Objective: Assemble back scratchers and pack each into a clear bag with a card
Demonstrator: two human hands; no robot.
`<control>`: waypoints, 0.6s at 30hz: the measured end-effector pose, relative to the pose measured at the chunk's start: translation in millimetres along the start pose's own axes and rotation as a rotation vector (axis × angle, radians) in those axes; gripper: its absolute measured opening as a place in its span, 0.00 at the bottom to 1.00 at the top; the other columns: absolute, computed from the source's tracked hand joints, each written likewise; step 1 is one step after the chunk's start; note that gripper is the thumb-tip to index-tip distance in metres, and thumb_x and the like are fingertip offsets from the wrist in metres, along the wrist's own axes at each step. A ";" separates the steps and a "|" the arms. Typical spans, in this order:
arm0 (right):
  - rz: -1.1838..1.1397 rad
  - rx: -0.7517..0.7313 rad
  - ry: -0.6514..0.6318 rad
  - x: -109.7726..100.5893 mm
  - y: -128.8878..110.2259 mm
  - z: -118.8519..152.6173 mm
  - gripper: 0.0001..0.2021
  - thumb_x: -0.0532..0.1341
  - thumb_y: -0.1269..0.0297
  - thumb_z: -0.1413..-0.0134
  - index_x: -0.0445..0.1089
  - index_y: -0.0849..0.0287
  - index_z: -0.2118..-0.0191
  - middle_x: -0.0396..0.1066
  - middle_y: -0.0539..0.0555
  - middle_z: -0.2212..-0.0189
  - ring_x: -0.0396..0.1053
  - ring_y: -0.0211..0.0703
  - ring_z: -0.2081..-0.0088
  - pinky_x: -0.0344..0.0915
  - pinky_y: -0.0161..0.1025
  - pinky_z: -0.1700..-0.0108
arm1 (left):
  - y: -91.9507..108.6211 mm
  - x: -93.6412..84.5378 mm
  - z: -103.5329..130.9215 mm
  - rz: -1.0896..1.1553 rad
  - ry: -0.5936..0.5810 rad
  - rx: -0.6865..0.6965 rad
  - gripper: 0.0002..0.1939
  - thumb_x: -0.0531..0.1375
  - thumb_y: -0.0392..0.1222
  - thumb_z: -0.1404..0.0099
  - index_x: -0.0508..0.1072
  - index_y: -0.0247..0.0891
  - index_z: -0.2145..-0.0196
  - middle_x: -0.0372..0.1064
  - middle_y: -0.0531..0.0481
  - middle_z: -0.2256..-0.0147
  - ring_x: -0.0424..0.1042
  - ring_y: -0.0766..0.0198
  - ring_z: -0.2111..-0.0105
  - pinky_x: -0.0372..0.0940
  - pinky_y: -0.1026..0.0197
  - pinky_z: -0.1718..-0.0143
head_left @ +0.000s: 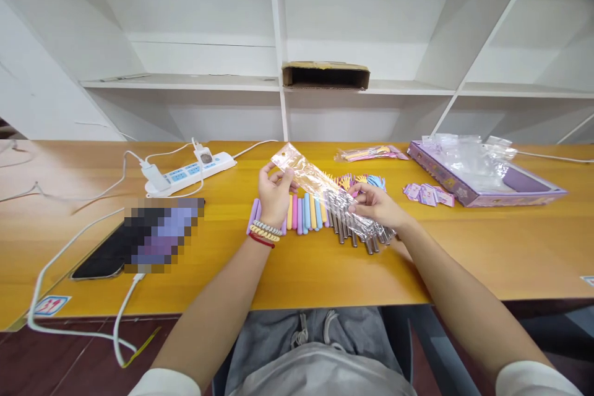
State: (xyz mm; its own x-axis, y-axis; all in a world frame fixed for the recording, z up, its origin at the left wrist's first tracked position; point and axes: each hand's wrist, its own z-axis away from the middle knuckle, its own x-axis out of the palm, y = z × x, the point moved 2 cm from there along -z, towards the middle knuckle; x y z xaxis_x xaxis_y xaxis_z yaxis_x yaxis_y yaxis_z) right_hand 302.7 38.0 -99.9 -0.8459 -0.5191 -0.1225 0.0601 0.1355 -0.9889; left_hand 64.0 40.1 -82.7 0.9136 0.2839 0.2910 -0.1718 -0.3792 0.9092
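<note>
Plastic, clear and shiny, is pinched by both hands: the upper end of a slim bag point(312, 173) between the left hand's point(275, 195) thumb and fingers, its lower side by the right hand point(378, 205). Metal rods point(342, 232), partly covered, are crossed by the slanted bag; coloured sticks point(307, 213) are lined up beside them, some hidden by the left hand. Small cards point(427, 194) are scattered near an open purple box point(492, 199) heaped with clear bags point(464, 161). Leftward, a power strip point(188, 177) and a dark device point(99, 250) are placed. The wooden table point(297, 284) is backed by white shelves point(362, 12), where a cardboard box point(325, 66) is set.
</note>
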 end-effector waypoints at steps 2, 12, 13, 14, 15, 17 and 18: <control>-0.009 -0.022 0.083 -6.1 -3.7 1.5 0.19 0.68 0.58 0.58 0.61 0.57 0.62 0.66 0.44 0.80 0.56 0.29 0.83 0.51 0.30 0.81 | 0.8 0.2 -0.4 0.017 -0.021 -0.027 0.26 0.62 0.49 0.45 0.55 0.40 0.54 0.67 0.52 0.66 0.70 0.70 0.76 0.65 0.66 0.76; -0.123 -0.544 1.166 -89.4 -35.0 28.5 0.20 0.65 0.64 0.58 0.56 0.55 0.60 0.62 0.43 0.81 0.57 0.31 0.85 0.51 0.31 0.83 | -6.9 3.6 6.0 -0.142 -0.154 -0.111 0.19 0.60 0.46 0.43 0.60 0.38 0.57 0.65 0.50 0.62 0.68 0.72 0.76 0.62 0.68 0.78; -0.150 -0.562 1.272 -104.8 -39.4 34.3 0.18 0.63 0.67 0.56 0.55 0.54 0.60 0.61 0.43 0.82 0.56 0.31 0.85 0.50 0.31 0.83 | -6.2 4.5 7.1 -0.151 -0.166 -0.107 0.18 0.59 0.46 0.43 0.60 0.38 0.57 0.65 0.49 0.61 0.67 0.73 0.76 0.61 0.68 0.78; -0.153 -0.549 1.330 -121.1 -44.1 39.4 0.15 0.61 0.69 0.54 0.55 0.55 0.61 0.62 0.44 0.81 0.57 0.32 0.84 0.49 0.31 0.82 | -5.4 5.3 8.1 -0.158 -0.175 -0.104 0.17 0.59 0.45 0.42 0.61 0.37 0.57 0.65 0.49 0.61 0.67 0.73 0.76 0.61 0.69 0.78; -0.150 -0.519 1.384 -138.5 -48.5 44.8 0.12 0.58 0.71 0.51 0.55 0.55 0.62 0.62 0.46 0.81 0.58 0.31 0.84 0.48 0.31 0.82 | -4.5 6.2 9.0 -0.166 -0.181 -0.102 0.17 0.59 0.45 0.42 0.61 0.37 0.57 0.65 0.49 0.61 0.67 0.73 0.75 0.61 0.69 0.78; -0.074 -0.439 1.488 -175.0 -57.0 55.8 0.08 0.56 0.73 0.48 0.55 0.55 0.63 0.59 0.45 0.82 0.58 0.31 0.83 0.45 0.33 0.81 | -2.9 7.7 10.4 -0.185 -0.193 -0.102 0.16 0.58 0.44 0.42 0.62 0.37 0.58 0.65 0.48 0.60 0.67 0.73 0.75 0.61 0.68 0.77; -0.032 -0.378 1.536 -193.7 -60.0 61.0 0.07 0.55 0.73 0.47 0.56 0.55 0.65 0.58 0.45 0.82 0.57 0.31 0.83 0.45 0.34 0.80 | -2.4 8.4 11.0 -0.193 -0.201 -0.101 0.16 0.58 0.44 0.42 0.62 0.37 0.58 0.65 0.48 0.60 0.67 0.73 0.75 0.61 0.68 0.77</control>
State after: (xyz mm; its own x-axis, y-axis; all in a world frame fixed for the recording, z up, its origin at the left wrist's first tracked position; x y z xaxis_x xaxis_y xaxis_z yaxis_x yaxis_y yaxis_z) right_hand 495.3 78.9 -21.9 -0.5665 0.7565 0.3267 0.1010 0.4573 -0.8836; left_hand 76.2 33.7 -85.7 0.9859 0.1585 0.0546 -0.0147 -0.2424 0.9701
